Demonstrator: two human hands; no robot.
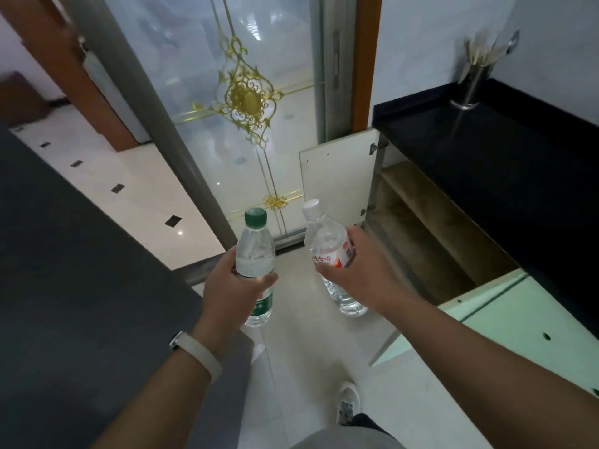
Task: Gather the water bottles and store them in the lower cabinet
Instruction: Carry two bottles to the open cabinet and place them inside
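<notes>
My left hand (231, 288) grips a clear water bottle with a green cap and green label (255, 251), held upright over the floor. My right hand (366, 270) grips a second clear bottle with a white cap and red-and-white label (327, 241), tilted slightly left. Both bottles hang side by side in front of me. To the right, the lower cabinet (431, 234) under the black countertop stands with both doors swung out, showing a wooden shelf and a dim interior. The right hand is close to the cabinet's opening.
The far white cabinet door (337, 179) stands against a glass sliding door with gold ornament (249, 98). The near pale-green door (518, 322) juts out by my right forearm. A metal utensil holder (473, 82) sits on the black counter (505, 150). A dark grey surface (81, 270) lies left.
</notes>
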